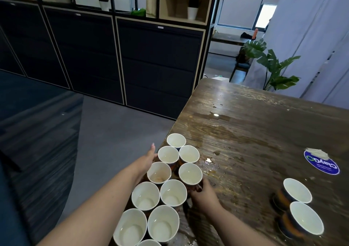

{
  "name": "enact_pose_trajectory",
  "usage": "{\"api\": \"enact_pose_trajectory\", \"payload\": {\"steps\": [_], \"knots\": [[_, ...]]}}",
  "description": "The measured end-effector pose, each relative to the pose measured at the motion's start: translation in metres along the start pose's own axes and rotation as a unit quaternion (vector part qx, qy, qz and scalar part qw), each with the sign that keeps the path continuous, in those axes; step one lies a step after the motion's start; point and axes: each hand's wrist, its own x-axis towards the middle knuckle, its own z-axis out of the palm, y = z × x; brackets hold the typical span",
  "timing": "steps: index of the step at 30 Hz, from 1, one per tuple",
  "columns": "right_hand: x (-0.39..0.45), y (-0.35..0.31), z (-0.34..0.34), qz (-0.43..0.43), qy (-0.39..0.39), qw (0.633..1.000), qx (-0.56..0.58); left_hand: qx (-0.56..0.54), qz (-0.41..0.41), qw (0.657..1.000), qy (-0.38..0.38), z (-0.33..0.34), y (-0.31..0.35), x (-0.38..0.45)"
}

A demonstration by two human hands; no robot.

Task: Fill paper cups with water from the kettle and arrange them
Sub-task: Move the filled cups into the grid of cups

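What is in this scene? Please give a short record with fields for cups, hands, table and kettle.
cup cluster: nine paper cups fully in view at the table's left edge, a tenth cut off at the bottom
apart: two cups at the right
left hand: against the cluster's left side
right hand: grips a cup on the cluster's right side
table: wood, wet with puddles
sticker: round, blue, on the table
kettle: not in view
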Motion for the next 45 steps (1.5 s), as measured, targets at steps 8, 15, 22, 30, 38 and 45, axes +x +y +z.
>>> {"api": "enact_pose_trajectory", "payload": {"steps": [8,15,22,30,38,45], "knots": [[-0.003,-0.013,0.003,-0.044,-0.074,0.996,0.024,0.005,0.003,1.000,-0.008,-0.003,-0.002,-0.007],[-0.001,-0.010,0.002,-0.027,-0.107,0.994,0.014,0.010,0.003,1.000,-0.024,-0.005,-0.006,-0.006],[-0.026,-0.013,-0.026,-0.046,-0.035,0.998,-0.034,0.037,0.019,0.999,0.020,-0.003,0.003,-0.017],[-0.076,-0.009,-0.134,-0.192,0.282,0.914,-0.221,0.066,0.029,0.996,0.045,0.009,0.020,-0.033],[-0.086,0.035,-0.212,0.045,0.384,0.870,-0.307,0.134,0.268,0.945,0.131,0.058,0.049,-0.052],[-0.073,0.048,-0.229,0.149,0.271,0.930,-0.197,0.118,0.269,0.950,-0.111,0.151,0.060,-0.073]]}}
